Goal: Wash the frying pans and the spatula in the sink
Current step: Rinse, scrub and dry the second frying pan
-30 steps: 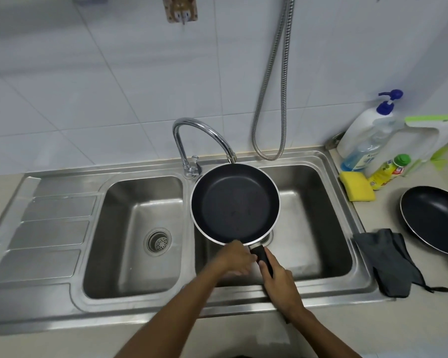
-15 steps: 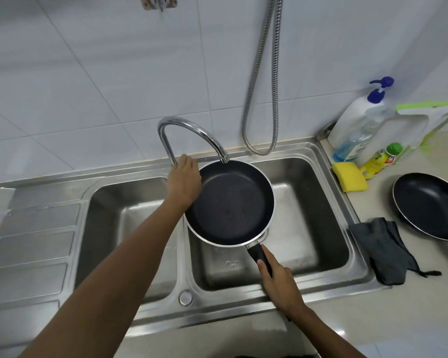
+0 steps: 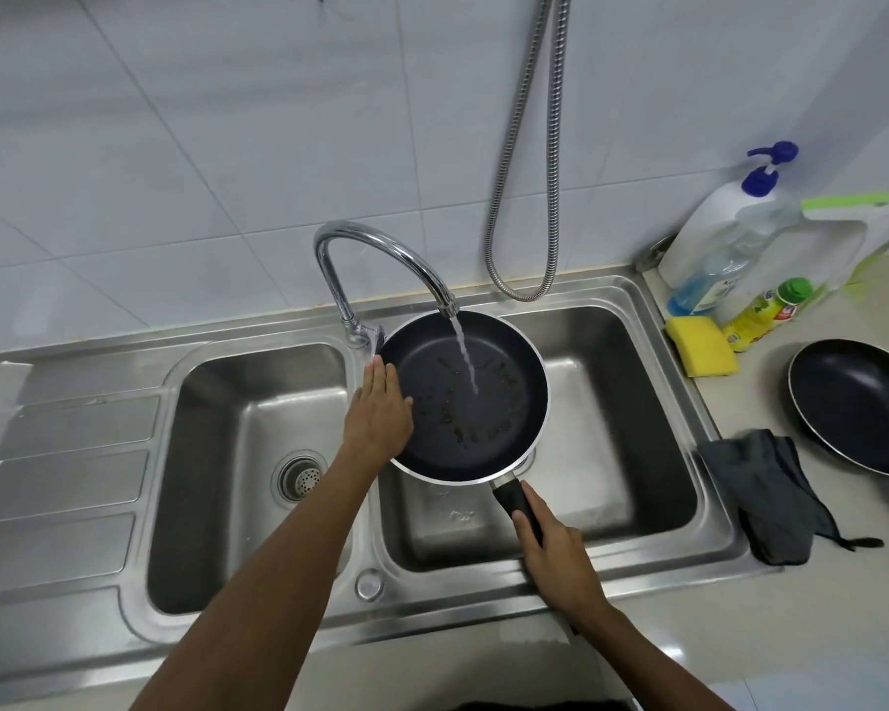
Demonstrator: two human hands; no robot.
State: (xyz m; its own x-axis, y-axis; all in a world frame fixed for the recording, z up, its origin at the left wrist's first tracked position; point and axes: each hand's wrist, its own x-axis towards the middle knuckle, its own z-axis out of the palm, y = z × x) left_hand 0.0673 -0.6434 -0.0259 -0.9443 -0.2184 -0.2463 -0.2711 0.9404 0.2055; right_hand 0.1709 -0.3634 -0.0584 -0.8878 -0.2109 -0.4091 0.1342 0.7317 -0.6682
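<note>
We count two frying pans. One frying pan (image 3: 463, 397) is held over the right basin (image 3: 612, 454) of the double sink (image 3: 257, 505); the second frying pan (image 3: 863, 402) sits on the counter (image 3: 740, 633), well off beyond our right hand. One gooseneck faucet (image 3: 381, 254), one stream of water (image 3: 465, 356) running from its spout. Two basins, one drain strainer (image 3: 301, 476) in the left basin. Two pump bottles (image 3: 714, 238), one green-capped yellow bottle (image 3: 763, 313), one yellow sponge (image 3: 701, 346), one dark folded cloth (image 3: 771, 495). One metal hose (image 3: 529, 146) loops down the tiled wall. No spatula that we can pick out.

Right hand (image 3: 560, 551): fingers curled closed around the pan's black handle (image 3: 517, 502), thumb laid along the top of it. The pan body extends up and away from these fingers, toward the faucet.

Left hand (image 3: 378, 418): fingers straight and together, flat, gripping nothing; the palm lies over the pan's near-left rim, fingertips pointing toward the faucet base just beyond them.

Held pan: dark non-stick interior, bright metal rim, roughly level. The stream lands right of the left fingertips, near the pan's centre. Scattered beads and small dark patches of water ring the landing spot across the pan floor.
</note>
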